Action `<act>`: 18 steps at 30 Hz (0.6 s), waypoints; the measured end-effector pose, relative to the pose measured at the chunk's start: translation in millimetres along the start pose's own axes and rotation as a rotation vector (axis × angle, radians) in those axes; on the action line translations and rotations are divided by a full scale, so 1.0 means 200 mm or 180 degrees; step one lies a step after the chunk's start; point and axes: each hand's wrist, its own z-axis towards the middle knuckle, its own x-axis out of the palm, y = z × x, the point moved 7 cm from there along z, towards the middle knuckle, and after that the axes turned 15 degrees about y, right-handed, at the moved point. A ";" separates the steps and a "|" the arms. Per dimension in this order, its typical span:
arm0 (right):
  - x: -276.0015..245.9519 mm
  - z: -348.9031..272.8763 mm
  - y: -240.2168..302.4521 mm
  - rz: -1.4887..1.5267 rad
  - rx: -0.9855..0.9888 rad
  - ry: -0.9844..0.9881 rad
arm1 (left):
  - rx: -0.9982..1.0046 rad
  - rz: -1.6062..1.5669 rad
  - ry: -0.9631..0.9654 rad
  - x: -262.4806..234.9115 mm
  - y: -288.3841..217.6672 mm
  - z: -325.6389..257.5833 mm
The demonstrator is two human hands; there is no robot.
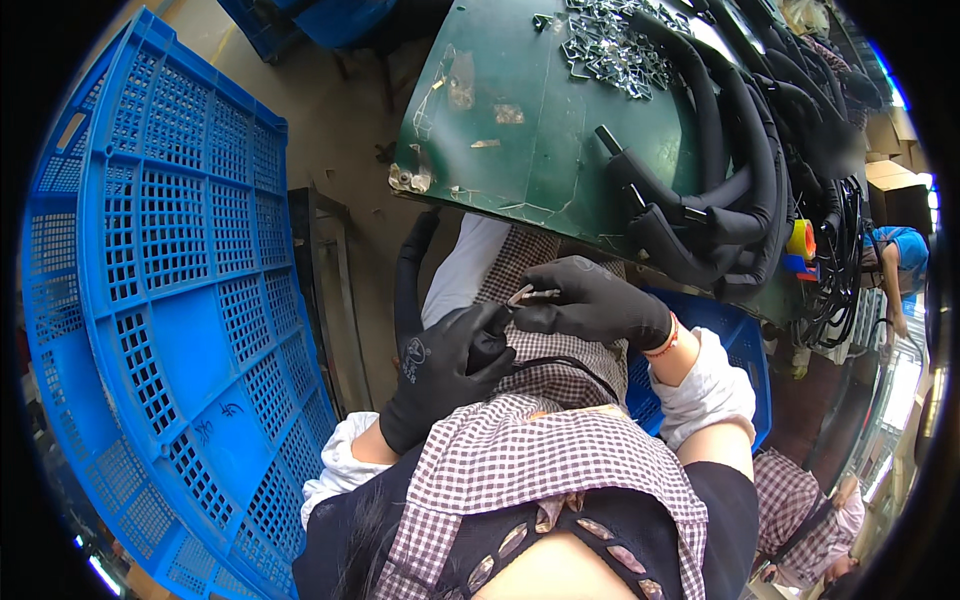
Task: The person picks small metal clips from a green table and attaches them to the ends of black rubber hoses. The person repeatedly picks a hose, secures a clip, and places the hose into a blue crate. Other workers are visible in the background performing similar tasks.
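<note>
Over my lap, my left hand (452,366), in a black glove, is closed with curled fingers around what looks like part of a black foam-covered tube (411,270). One length of that tube rises beyond the left wrist; the gripped part is mostly hidden by the glove. My right hand (600,306), gloved in black too, is closed and pinches a small shiny metal piece (522,295) between thumb and fingers. The fingertips of both hands nearly meet at this piece. Its exact shape is too small to tell.
A green table (540,140) stands ahead, bearing a pile of metal clips (618,50) and several black foam-covered tubes (745,180). Tall blue crates (190,290) rise at left. Another blue crate (742,355) sits beside my right arm. Other people are at the right.
</note>
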 end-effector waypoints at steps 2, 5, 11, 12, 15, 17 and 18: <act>0.03 0.02 -0.01 0.0055 0.0066 0.0412 | 0.0024 0.0039 0.0134 0.03 0.02 -0.03; 0.04 0.02 -0.04 0.0070 0.0238 0.0735 | 0.0086 -0.0137 0.0243 0.05 0.03 -0.05; 0.10 0.06 -0.10 0.0549 0.0746 0.1546 | 0.0371 -0.0007 0.0101 0.13 0.11 -0.11; 0.10 0.06 -0.08 0.0628 0.0684 0.1538 | 0.0435 0.0026 0.0028 0.14 0.12 -0.12; 0.10 0.05 -0.06 0.0808 0.0587 0.1541 | 0.0526 0.0175 -0.0082 0.14 0.12 -0.14; 0.10 0.05 -0.06 0.0847 0.0657 0.1555 | 0.0564 0.0250 -0.0103 0.14 0.11 -0.13; 0.10 0.05 -0.06 0.0896 0.0682 0.1522 | 0.0586 0.0288 -0.0113 0.14 0.11 -0.13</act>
